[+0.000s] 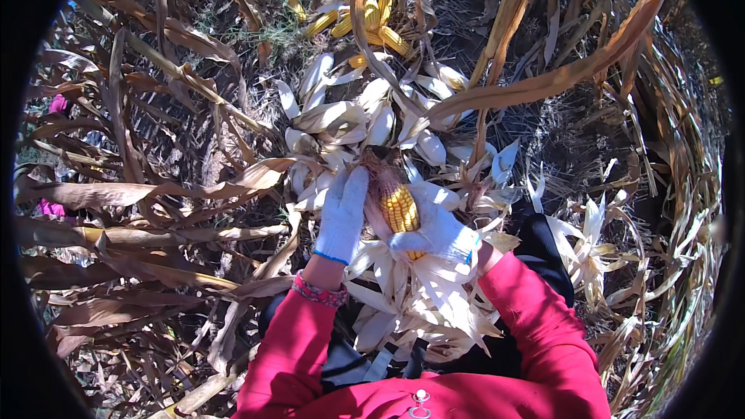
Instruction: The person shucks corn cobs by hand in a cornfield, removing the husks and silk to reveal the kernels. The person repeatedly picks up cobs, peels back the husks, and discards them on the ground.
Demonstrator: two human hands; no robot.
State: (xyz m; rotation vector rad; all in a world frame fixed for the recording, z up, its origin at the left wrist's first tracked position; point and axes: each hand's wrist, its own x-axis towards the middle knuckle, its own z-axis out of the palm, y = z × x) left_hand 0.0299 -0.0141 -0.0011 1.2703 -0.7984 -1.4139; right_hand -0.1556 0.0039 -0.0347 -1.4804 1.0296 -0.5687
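A yellow ear of corn is partly bared in front of me, its kernels showing and brown silk loose at its upper end. My right hand, in a white knit glove, is closed round the ear's lower part, with a finger across the kernels. On the other side, my left hand, gloved the same way, has its fingers pressed together at the husk and silk along the ear's left edge. Its fingertips are partly hidden there. Pale peeled husks lie below the hands over my lap.
Just beyond my hands is a pile of pale-husked ears. Farther off lies a heap of bare yellow ears. Dry stalks crowd the left, and a long brown leaf arches across the upper right. Loose husks lie at right.
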